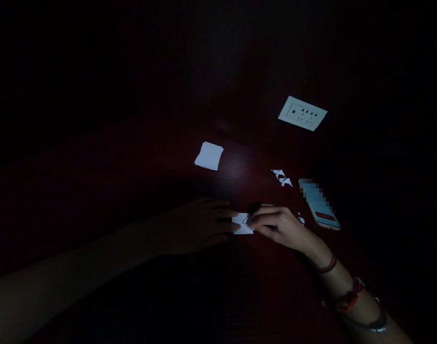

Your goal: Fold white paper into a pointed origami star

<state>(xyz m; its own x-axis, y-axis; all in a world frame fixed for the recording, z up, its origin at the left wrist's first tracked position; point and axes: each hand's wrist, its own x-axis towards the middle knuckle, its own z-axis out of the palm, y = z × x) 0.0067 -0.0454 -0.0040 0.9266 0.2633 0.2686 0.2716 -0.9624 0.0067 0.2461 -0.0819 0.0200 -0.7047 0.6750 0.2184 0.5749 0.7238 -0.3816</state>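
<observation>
A small white piece of paper (242,223) lies on the dark red table (168,157) in dim light. My left hand (199,225) lies flat beside it, fingers stretched out and fingertips pressing its left edge. My right hand (278,225) comes from the right with fingers pinched on the paper's right part, at a fold. Red and dark bands sit on my right wrist.
A stack of white paper squares (209,155) lies farther back. Small folded white triangles (282,177) and another scrap (300,219) lie to the right, next to a phone (321,205) with its screen lit. A white socket plate (302,113) is set into the table at the back right.
</observation>
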